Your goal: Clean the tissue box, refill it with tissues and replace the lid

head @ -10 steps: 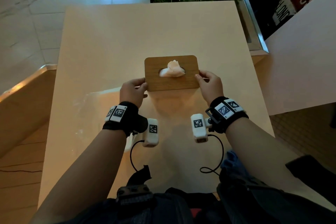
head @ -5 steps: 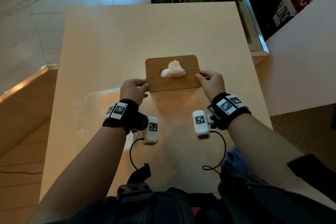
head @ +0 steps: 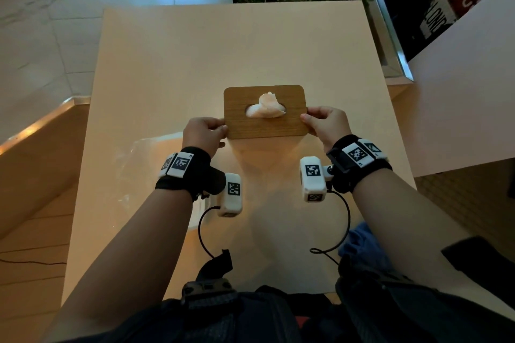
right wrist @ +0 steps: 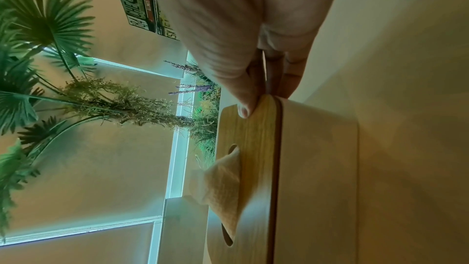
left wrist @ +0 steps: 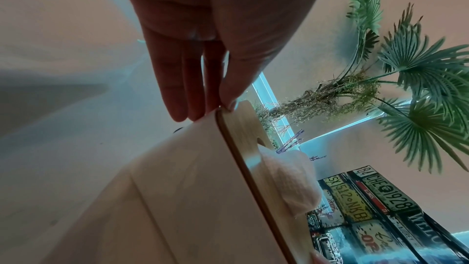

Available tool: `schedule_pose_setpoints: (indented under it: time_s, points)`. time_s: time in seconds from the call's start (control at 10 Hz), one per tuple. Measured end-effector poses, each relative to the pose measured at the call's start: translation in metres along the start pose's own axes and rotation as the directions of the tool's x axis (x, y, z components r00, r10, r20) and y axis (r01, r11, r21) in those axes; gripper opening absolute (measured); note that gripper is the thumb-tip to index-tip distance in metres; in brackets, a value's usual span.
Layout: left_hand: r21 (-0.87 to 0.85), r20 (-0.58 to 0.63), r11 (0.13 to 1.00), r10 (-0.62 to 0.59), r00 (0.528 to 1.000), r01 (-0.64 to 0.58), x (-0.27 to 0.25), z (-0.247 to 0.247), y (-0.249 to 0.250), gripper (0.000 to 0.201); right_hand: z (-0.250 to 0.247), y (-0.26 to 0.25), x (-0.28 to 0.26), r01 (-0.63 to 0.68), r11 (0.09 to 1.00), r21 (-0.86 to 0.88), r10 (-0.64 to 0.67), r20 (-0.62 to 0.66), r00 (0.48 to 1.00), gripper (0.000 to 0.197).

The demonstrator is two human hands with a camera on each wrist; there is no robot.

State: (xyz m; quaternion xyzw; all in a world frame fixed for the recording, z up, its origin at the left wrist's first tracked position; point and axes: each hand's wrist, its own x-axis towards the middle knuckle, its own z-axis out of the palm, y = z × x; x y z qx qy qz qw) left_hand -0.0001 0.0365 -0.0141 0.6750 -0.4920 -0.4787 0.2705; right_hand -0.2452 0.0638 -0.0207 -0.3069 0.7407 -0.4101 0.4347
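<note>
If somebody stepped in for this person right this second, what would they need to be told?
Left hand: pinches the left edge of the wooden lid.
Right hand: pinches the lid's right edge.
The lid sits on the white tissue box, mid-table, a tissue poking through its slot.
Done, by the look of it: refill, lid on.
Left: check the lid is seated, then let go. Whether the box was cleaned cannot be told.

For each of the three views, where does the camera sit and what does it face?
Head: above, facing down at the beige table; both forearms, left hand, right hand show.
Left wrist: beside the white tissue box; fingers show.
Right wrist: along the brown wooden lid; thumb shows.
All share the lid and the white tissue.
</note>
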Motion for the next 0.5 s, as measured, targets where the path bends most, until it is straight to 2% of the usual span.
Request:
schedule_pose_setpoints:
  time_s: [0.2,0.3,0.4,0.5]
  points:
    - [-0.016,-0.016,1.000,-0.013,1.000,0.013,0.001,0.002,-0.004,0.025,0.002,0.001,-0.003,0.039,0.998,-0.048,-0.039,-0.011,0.999,0.030]
    - [-0.017,-0.012,1.000,-0.007,1.000,0.007,-0.002,-0.001,-0.008,0.024,-0.004,-0.001,-0.009,0.049,0.995,-0.088,-0.047,0.023,0.999,0.031]
    - [-0.080,-0.023,0.997,0.001,1.000,-0.003,-0.013,-0.016,-0.010,0.023,-0.022,-0.005,-0.015,0.121,0.978,-0.172,-0.113,0.055,0.992,0.031]
    - [-0.105,-0.023,0.994,0.033,0.999,-0.035,-0.050,-0.060,-0.023,0.019,-0.066,-0.031,-0.034,0.210,0.959,-0.191,-0.205,0.045,0.978,0.016]
